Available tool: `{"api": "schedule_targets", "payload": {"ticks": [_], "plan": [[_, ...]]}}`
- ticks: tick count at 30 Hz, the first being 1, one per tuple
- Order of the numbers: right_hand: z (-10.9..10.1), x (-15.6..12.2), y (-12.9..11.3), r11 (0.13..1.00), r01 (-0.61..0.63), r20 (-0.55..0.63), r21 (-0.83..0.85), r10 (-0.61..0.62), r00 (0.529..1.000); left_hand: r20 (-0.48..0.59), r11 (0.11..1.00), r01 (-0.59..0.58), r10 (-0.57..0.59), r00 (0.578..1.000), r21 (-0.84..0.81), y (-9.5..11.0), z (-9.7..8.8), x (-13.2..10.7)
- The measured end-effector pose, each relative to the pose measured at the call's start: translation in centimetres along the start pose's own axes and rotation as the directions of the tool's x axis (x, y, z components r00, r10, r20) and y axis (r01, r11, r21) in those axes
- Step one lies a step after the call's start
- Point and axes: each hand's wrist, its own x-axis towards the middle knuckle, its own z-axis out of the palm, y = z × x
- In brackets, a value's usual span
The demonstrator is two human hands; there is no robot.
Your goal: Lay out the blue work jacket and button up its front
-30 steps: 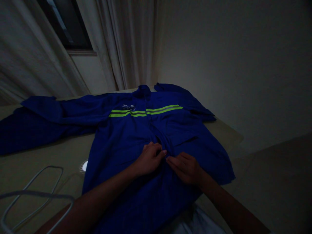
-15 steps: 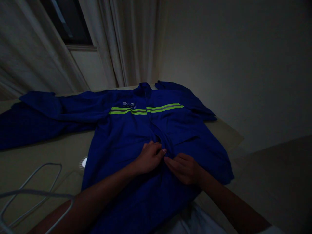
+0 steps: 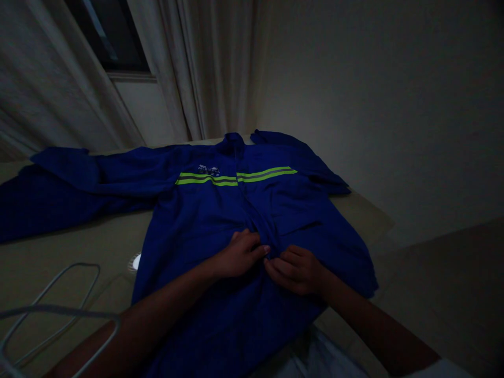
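The soft, lightweight blue work jacket [image 3: 197, 220] is gripped at its front placket [image 3: 264, 231] by the left hand [image 3: 240, 253] and right hand [image 3: 295, 270], both curled closed on the limp cloth.

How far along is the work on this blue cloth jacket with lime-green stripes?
Done: the blue cloth work jacket lies spread on the beige table, its front closed from collar to hands. In hand: the left hand and right hand hold the front edge. Remaining: the lower front, and the long sleeve stretched out at the view's left.
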Motion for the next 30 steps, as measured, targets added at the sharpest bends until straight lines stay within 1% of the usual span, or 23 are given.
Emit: {"api": "schedule_targets", "payload": {"ticks": [3, 5, 10, 13, 16, 18, 20, 22, 24, 26, 28, 30], "plan": [[0.0, 0.0, 0.0, 1.0, 0.015, 0.015, 0.009, -0.015, 1.0, 0.043, 0.999, 0.001, -0.003, 0.999, 0.047, 0.3, -0.2, 0.0], [0.1, 0.0, 0.0, 1.0, 0.018, 0.017, 0.005, -0.018, 1.0, 0.054, 0.997, 0.012, -0.016, 0.998, 0.076, 0.6, -0.3, 0.0], [0.3, 0.0, 0.0, 1.0, 0.027, 0.013, 0.011, -0.028, 1.0, 0.038, 0.995, 0.031, -0.034, 0.999, 0.095, 1.3, -0.3, 0.0], [0.4, -0.1, 0.1, 0.999, 0.011, 0.017, 0.031, -0.012, 1.0, 0.002, 1.0, -0.007, 0.007, 1.0, 0.03, 0.7, -0.4, 0.1], [0.4, -0.1, 0.2, 0.999, -0.029, 0.021, 0.039, 0.028, 0.999, 0.005, 0.987, -0.073, 0.074, 0.997, -0.144, -0.3, -0.4, 0.2], [0.3, -0.1, 0.3, 0.999, -0.038, 0.035, 0.039, 0.036, 0.999, 0.007, 0.969, -0.072, 0.076, 0.997, -0.238, -0.6, -0.4, 0.2], [0.3, -0.1, 0.3, 0.999, -0.038, 0.057, 0.036, 0.036, 0.998, -0.02, 0.966, -0.043, 0.039, 0.999, -0.254, -0.6, -0.3, 0.2], [0.4, 0.0, 0.4, 0.998, -0.041, 0.068, 0.037, 0.039, 0.997, -0.067, 0.976, -0.019, 0.004, 0.998, -0.215, -0.5, -0.2, 0.1], [0.4, -0.1, 0.5, 0.996, -0.068, 0.064, 0.054, 0.065, 0.996, -0.093, 0.985, -0.036, 0.02, 0.996, -0.169, -0.5, -0.2, 0.1], [0.6, -0.1, 0.6, 0.988, -0.12, 0.044, 0.093, 0.116, 0.992, -0.061, 0.985, -0.088, 0.08, 0.995, -0.148, -0.7, -0.4, 0.2], [0.7, -0.2, 0.6, 0.979, -0.159, 0.035, 0.127, 0.156, 0.987, 0.014, 0.978, -0.137, 0.14, 0.99, -0.155, -1.1, -0.7, 0.3], [0.8, -0.3, 0.6, 0.975, -0.171, 0.043, 0.138, 0.167, 0.985, 0.059, 0.977, -0.15, 0.161, 0.985, -0.148, -1.3, -1.0, 0.4]]}}
